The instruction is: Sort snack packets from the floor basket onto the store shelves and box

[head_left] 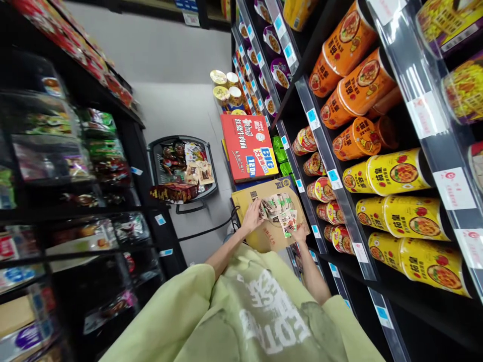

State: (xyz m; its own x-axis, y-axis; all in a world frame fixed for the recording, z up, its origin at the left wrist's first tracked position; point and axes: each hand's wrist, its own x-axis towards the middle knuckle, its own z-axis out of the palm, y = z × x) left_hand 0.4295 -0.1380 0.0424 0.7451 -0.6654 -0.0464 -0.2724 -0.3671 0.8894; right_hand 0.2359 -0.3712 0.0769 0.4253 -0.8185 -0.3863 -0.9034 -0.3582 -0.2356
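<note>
Several small white-and-green snack packets (pixel 279 202) lie in a row on a brown cardboard box (pixel 260 240) in front of me. My left hand (pixel 253 218) is at the left end of the row, its fingers closed on the edge of a packet there. In my right hand (pixel 299 235) is another small packet (pixel 289 221), pinched at its lower right and overlapping the row. The print on the packets is too small to read.
A dark shopping basket (pixel 156 173) with assorted packaged snacks stands on the floor at left. Beyond the cardboard box lies a red noodle carton (pixel 245 146), with stacked cups (pixel 221 93) behind it. Shelves of cup noodles (pixel 400 173) rise at right; bagged-snack shelves (pixel 101 211) stand left.
</note>
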